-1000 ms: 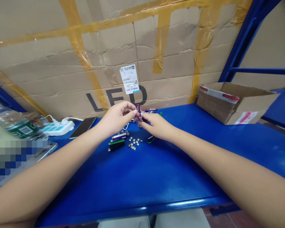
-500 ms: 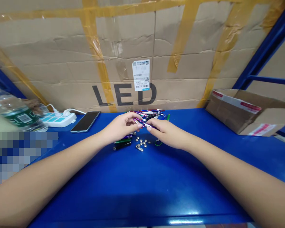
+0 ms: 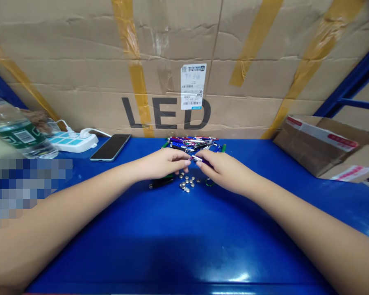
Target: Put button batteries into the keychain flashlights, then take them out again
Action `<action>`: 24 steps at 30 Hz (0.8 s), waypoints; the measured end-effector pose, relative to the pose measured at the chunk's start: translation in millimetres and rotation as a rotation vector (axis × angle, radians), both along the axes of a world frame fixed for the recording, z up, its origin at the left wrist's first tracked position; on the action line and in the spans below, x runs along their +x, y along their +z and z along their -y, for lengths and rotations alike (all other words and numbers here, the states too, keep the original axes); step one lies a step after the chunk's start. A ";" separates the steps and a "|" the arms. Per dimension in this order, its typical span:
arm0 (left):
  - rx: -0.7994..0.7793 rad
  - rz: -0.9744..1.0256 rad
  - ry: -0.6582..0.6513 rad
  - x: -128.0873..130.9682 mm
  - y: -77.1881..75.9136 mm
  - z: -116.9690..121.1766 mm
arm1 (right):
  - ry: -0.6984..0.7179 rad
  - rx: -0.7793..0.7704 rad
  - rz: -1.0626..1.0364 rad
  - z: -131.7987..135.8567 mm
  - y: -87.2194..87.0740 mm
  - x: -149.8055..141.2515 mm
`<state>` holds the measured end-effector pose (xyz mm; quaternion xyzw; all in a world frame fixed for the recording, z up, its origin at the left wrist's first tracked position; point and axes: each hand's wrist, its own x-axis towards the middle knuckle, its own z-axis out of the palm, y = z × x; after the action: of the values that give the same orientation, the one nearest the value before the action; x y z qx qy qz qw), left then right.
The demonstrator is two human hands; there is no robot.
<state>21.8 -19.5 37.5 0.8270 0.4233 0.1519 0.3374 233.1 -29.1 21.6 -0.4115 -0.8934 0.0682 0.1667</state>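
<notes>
In the middle of the blue table, my right hand (image 3: 223, 168) is closed around a slim purple metal tube (image 3: 197, 159) with a silver end. My left hand (image 3: 167, 164) meets it from the other side, thumb and forefinger pinched at the tube's tip. Most of the tube is hidden by my fingers. Just below lie several small round silver button cells (image 3: 187, 180). A black tube (image 3: 160, 183) and a green one lie under my left hand, partly covered. Beside my right hand is a green wire-like loop (image 3: 209, 182).
Behind my hands lies a pile of coloured metal tubes (image 3: 180, 146). A phone (image 3: 111, 147), a power strip (image 3: 76, 141) and a water bottle (image 3: 18, 131) are at left. An open cardboard box (image 3: 313, 151) stands at right. A large taped carton (image 3: 95, 82) forms the back.
The view has shifted slightly. A pink-purple loop that showed at my left fingers is now out of sight, and the tube's silver end sits closer to the left fingertips.
</notes>
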 end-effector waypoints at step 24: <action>-0.411 0.197 -0.166 -7.4 7.1 5.5 | -0.024 0.082 -0.075 7.2 4.6 -3.6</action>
<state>14.4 -25.0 44.6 0.7542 0.3410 0.1141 0.5495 229.5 -36.3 26.2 -0.4120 -0.8837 0.0449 0.2174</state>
